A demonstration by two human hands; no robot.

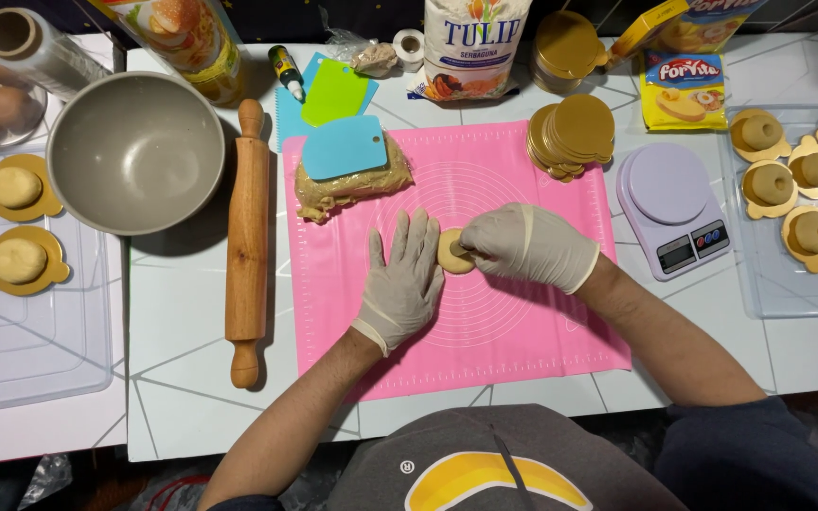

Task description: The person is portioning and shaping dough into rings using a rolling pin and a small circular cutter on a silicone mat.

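Head camera looks straight down, close over the pink mat (523,312).

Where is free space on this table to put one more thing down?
Free: the pink mat near the person, and the white table below the grey bowl, left of the rolling pin. Crowded: the far edge.

flour bag (471,43): top centre of worktop, upright, white with blue and orange print
yellow sachet (682,90): top right, flat, yellow with red label
yellow carton (702,21): top right edge, behind sachet
big pouch (182,38): top left, yellow-orange, tilted
scale screen (682,254): small grey display, front of lilac scale
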